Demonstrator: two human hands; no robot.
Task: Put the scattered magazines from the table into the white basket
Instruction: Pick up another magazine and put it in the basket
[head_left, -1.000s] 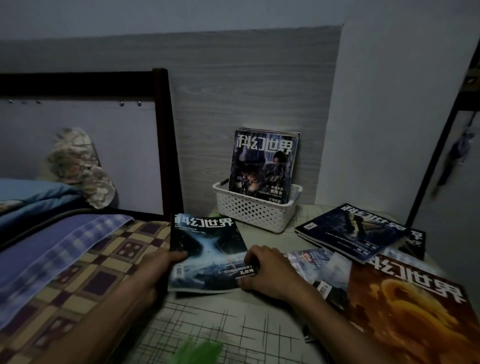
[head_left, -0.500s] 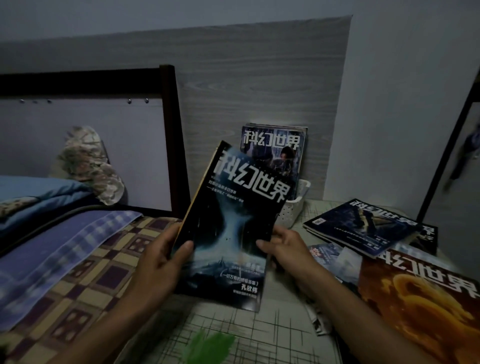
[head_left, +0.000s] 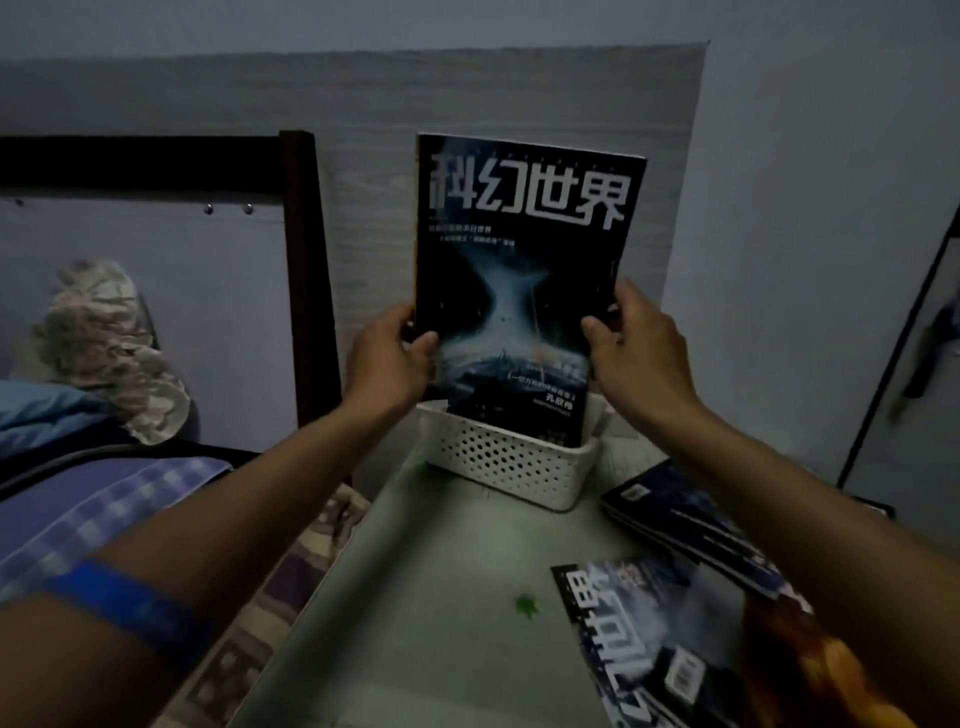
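A dark magazine with white Chinese title letters and a pale vortex on its cover stands upright, its lower edge down inside the white perforated basket at the back of the table. My left hand grips its left edge and my right hand grips its right edge. It hides whatever else is in the basket. More magazines lie on the table at the right: a dark blue stack and a magazine with a barcode nearer to me, partly under my right forearm.
The pale table top has small green marks on it. A bed with a checked blanket and a dark headboard post borders the table on the left. A wood-grain panel and wall stand right behind the basket.
Both hands lifted the magazine off the table's front, carried it away from me and stood it upright with its lower edge in the basket. The view has also shifted forward.
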